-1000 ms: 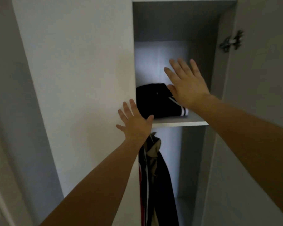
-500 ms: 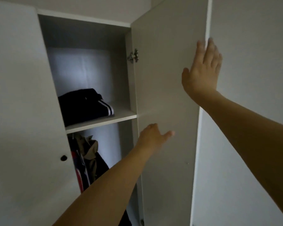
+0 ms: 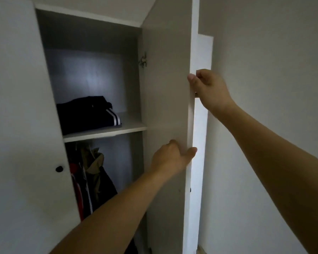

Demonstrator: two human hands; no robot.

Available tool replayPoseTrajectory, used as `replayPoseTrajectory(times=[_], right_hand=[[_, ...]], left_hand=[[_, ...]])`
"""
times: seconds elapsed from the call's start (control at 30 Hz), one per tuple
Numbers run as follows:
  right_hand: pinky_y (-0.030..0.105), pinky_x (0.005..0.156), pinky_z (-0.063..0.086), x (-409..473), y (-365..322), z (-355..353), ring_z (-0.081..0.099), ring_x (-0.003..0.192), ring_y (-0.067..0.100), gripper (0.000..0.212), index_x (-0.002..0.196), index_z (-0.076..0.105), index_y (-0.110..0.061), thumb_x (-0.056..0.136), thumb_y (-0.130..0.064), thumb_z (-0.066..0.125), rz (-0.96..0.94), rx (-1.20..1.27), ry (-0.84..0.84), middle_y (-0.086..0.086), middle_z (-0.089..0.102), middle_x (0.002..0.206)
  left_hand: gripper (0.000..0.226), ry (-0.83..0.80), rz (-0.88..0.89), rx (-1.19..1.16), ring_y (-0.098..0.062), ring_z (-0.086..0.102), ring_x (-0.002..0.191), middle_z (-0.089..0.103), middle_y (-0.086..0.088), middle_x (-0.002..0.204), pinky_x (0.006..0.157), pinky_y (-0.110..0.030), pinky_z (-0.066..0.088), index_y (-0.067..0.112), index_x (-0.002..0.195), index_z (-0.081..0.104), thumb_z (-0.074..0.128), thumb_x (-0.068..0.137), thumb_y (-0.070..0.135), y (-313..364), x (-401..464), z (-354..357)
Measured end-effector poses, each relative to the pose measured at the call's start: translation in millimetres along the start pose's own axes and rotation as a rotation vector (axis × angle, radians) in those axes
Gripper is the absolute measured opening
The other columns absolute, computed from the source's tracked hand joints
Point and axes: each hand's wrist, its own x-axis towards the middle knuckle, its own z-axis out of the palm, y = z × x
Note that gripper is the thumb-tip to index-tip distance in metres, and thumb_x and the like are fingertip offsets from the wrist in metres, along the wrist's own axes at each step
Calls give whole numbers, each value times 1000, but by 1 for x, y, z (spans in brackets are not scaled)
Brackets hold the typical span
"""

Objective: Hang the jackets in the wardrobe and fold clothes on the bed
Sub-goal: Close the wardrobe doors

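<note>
White door [image 3: 165, 88] in both grips. Left of them, a folded black garment [image 3: 86, 114] with white stripes; lower, olive and red jackets [image 3: 88, 173].

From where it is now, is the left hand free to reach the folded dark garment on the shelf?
Probably yes. The left hand grips the open door's edge; the folded dark garment lies on the shelf with nothing in between.
</note>
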Motion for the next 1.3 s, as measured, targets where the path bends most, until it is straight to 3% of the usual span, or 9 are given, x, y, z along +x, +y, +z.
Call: replayPoseTrajectory(times=[0.13,0.3,0.47,0.63,0.77,0.83,0.9,1.07,1.3], right_hand=[[29,88,56,-11,-9,43,61,110,16,41,130,59,-13,101,-38,44,-80,178,-92,4,62,127],[6,97,38,-15,-4,118,43,131,3,43,141,43,-37,99,-44,44,-235,238,-247,-16,41,147],[32,115,25,-16,10,203,20,145,11,59,151,21,-34,99,-39,46,-327,89,-396,-9,16,160],[39,119,16,-8,10,268,0,149,20,87,153,-8,-30,94,-40,55,-475,-273,-461,-3,-15,161],[46,120,4,0,13,315,-17,147,22,99,150,-20,-31,90,-45,59,-463,-421,-481,-2,-28,157],[48,120,1,6,16,337,-21,146,23,104,148,-23,-31,88,-46,61,-458,-452,-471,-2,-32,155],[51,119,0,11,19,356,-25,144,24,107,146,-28,-30,88,-48,60,-451,-489,-454,-1,-38,152],[55,118,0,25,30,393,-28,143,25,104,146,-29,-28,89,-51,56,-444,-545,-421,1,-37,152],[55,118,-2,37,41,423,-27,143,27,100,147,-28,-25,91,-52,52,-428,-628,-389,4,-35,153]], left_hand=[[64,-23,42,-91,-10,61,100,61,14,115,71,-21,46,29,127,52,44,82,74,-45,-23,-38],[51,107,96,-101,-14,65,104,65,-1,122,86,-31,56,15,136,48,53,95,45,-102,-61,-88],[75,412,-14,-9,-15,68,84,68,-6,103,80,-31,57,24,155,5,54,98,30,-154,-77,-114],[88,565,-73,146,-3,56,60,54,11,74,62,-16,49,54,141,-22,50,99,24,-208,-64,-132],[88,589,-162,493,-17,64,91,61,-3,121,76,-31,57,37,149,-18,54,98,29,-246,-38,-150],[88,615,-173,757,-28,53,123,45,-9,146,96,-43,50,23,155,0,61,93,36,-265,-21,-156],[92,602,-219,897,-34,31,142,24,-11,158,110,-55,34,20,155,3,62,89,45,-280,-6,-163],[97,542,-242,1037,-32,3,149,-4,-5,163,108,-71,19,18,155,-5,53,89,57,-314,24,-178],[97,511,-170,1082,-32,-6,149,-11,-3,163,107,-74,15,15,155,-5,49,88,60,-354,52,-186]])
